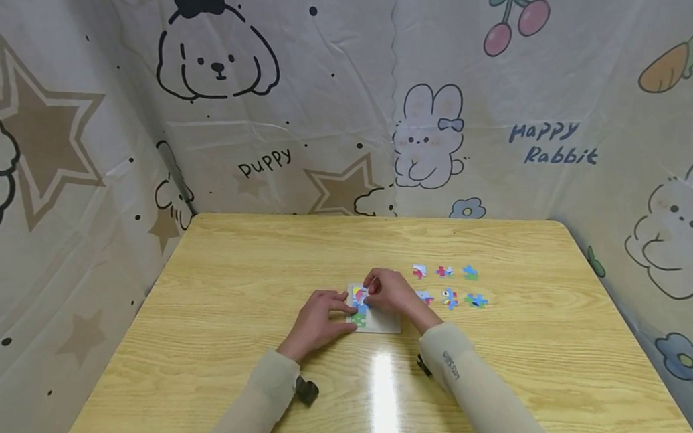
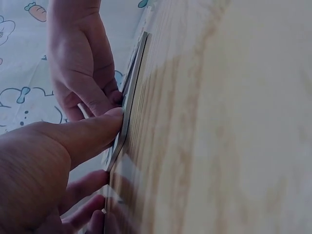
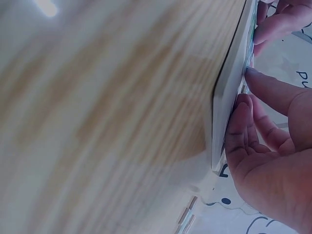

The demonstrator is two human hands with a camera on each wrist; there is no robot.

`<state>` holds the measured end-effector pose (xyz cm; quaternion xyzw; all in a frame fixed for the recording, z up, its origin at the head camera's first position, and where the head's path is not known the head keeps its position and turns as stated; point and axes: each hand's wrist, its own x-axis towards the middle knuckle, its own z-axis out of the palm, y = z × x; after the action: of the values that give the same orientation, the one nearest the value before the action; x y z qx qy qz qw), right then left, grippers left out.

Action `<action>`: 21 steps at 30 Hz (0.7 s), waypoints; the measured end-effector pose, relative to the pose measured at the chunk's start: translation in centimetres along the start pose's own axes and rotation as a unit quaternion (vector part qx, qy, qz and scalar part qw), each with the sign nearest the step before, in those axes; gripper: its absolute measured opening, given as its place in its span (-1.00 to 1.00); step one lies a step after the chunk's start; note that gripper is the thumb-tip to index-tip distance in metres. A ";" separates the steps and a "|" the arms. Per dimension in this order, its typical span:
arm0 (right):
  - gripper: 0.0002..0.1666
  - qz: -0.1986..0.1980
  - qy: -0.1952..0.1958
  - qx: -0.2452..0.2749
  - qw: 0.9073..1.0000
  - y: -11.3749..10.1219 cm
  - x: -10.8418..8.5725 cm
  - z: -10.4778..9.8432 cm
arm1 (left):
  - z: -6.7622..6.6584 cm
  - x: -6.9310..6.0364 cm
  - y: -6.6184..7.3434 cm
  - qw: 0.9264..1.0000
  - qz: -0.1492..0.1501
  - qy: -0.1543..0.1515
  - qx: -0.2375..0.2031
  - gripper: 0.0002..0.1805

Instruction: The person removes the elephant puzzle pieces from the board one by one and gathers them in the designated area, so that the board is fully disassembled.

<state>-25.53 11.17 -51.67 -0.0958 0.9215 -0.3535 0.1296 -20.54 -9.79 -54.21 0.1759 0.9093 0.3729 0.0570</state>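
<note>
Jigsaw tray (image 1: 384, 322), partly filled, lies on the bench between the person's two hands, coloured pieces along its left side and bare backing towards the lower right. Behind hangs a pale printed curtain (image 1: 348, 62), thin and creased, with puppies, rabbits, cherries and stars. Under the tray, the bench (image 1: 254, 270) has yellow wood grain, rounded far corners and a gloss that throws back a streak of light; on so smooth a top the tray could slide if the pushing became uneven. The cream sleeves (image 1: 248, 411) look soft and matte, and the right cuff comes near the loose pieces, so a careless swing might scatter them.

Left hand (image 1: 317, 319) steadies the tray, thumb at its lower edge and fingers about its left side; easing that hold would probably let the tray twist. Right hand (image 1: 391, 292) bends its fingers over the upper part, thumb near forefinger; whether a piece is between them cannot be told. Pressing a piece there out of line could bend a tab or lift its neighbours. The tray itself is a thin, pale, square-edged slab.

Smallest are the loose pieces (image 1: 470, 273), two rows of three to the right, flat and knobbed, printed red, blue, green and white. Being so slight, they could easily be knocked askew; the nearest lies partly behind the right hand.
</note>
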 end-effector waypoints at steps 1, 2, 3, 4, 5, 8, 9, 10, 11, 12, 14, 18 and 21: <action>-0.71 -0.001 0.001 -0.002 1.000 0.0 0.0 0.0 | 0.0 0.0 0.0 1.000 0.002 -0.001 0.003 -0.67; -0.71 -0.002 0.002 -0.005 1.000 0.0 0.0 0.0 | 0.0 0.0 0.0 1.000 0.005 -0.001 0.005 -0.67; -0.71 -0.003 0.003 -0.007 1.000 0.0 0.1 0.0 | 0.0 0.0 0.0 1.000 0.006 0.000 0.007 -0.67; -0.70 -0.004 0.004 -0.009 1.000 0.0 0.1 0.0 | 0.0 0.0 -0.1 1.000 0.006 0.000 0.008 -0.67; -0.70 -0.005 0.005 -0.010 1.000 0.0 0.1 0.0 | 0.0 0.0 -0.1 1.000 0.007 0.000 0.009 -0.67; -0.69 -0.006 0.009 -0.014 1.000 0.0 0.1 0.0 | 0.0 0.0 -0.1 1.000 0.006 -0.001 0.010 -0.66; -0.68 -0.005 0.010 -0.012 1.000 0.1 0.1 0.1 | 0.0 0.0 -0.1 1.000 0.005 -0.003 0.010 -0.66; -0.68 -0.005 0.010 -0.009 1.000 0.1 0.1 0.1 | 0.0 0.0 -0.1 1.000 0.004 -0.004 0.010 -0.66; -0.68 -0.005 0.010 -0.005 1.000 0.0 0.1 0.1 | 0.0 0.0 -0.1 1.000 0.004 -0.006 0.010 -0.66; -0.68 -0.005 0.009 0.000 1.000 0.1 0.1 0.1 | 0.0 0.1 -0.1 1.000 0.002 -0.008 0.011 -0.65; -0.68 -0.007 0.008 0.010 1.000 0.2 0.1 0.1 | 0.0 0.1 -0.1 1.000 0.000 -0.010 0.012 -0.65; -0.65 -0.014 0.004 0.020 1.000 0.3 0.2 0.1 | 0.0 0.1 -0.1 1.000 -0.001 -0.010 0.012 -0.65; -0.65 -0.024 0.000 0.013 1.000 0.4 0.2 0.1 | 0.0 0.1 -0.2 1.000 -0.001 -0.008 0.010 -0.65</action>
<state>-25.77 11.37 -52.08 -0.1160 0.9141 -0.3688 0.1224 -20.68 -9.85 -54.33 0.1788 0.9127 0.3619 0.0632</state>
